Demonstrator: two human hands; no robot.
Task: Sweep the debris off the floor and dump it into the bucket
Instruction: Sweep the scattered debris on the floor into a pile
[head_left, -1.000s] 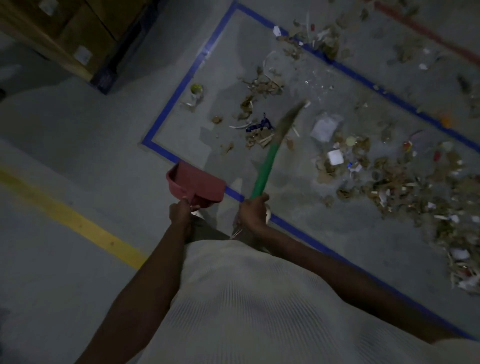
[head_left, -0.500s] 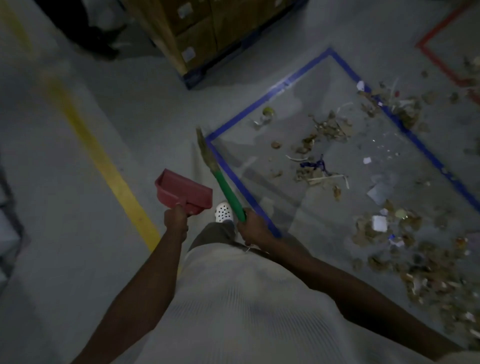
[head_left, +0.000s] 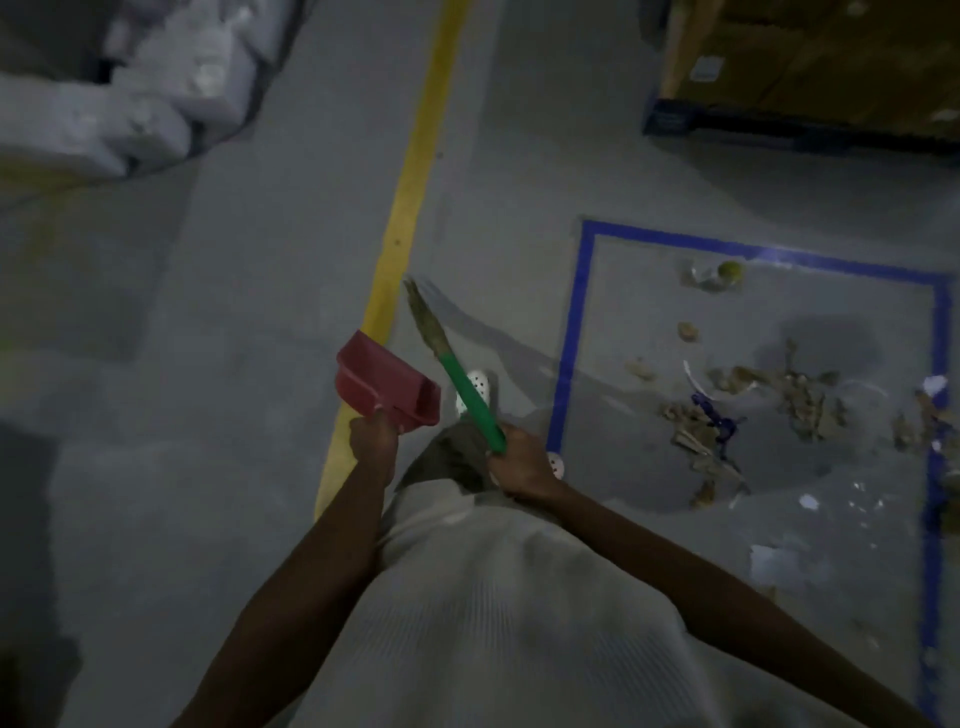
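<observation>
My left hand (head_left: 373, 438) grips the handle of a red dustpan (head_left: 385, 387), held above the floor beside the yellow line. My right hand (head_left: 519, 460) grips the green handle of a short broom (head_left: 452, 364), whose straw head points up and away, off the floor. Debris (head_left: 748, 410) of leaves, paper scraps and bits lies scattered inside a rectangle of blue tape (head_left: 571, 332) to my right. No bucket is in view.
A yellow floor line (head_left: 410, 208) runs from top centre down to my left hand. Cardboard boxes on a blue pallet (head_left: 800, 67) stand at the top right. Pale wrapped bundles (head_left: 130, 88) lie at the top left. My white shoes (head_left: 475, 387) show below the broom.
My view has turned left, away from the debris. The broom has lifted off the pile and swung over towards the yellow line. Both hands keep their grips.
</observation>
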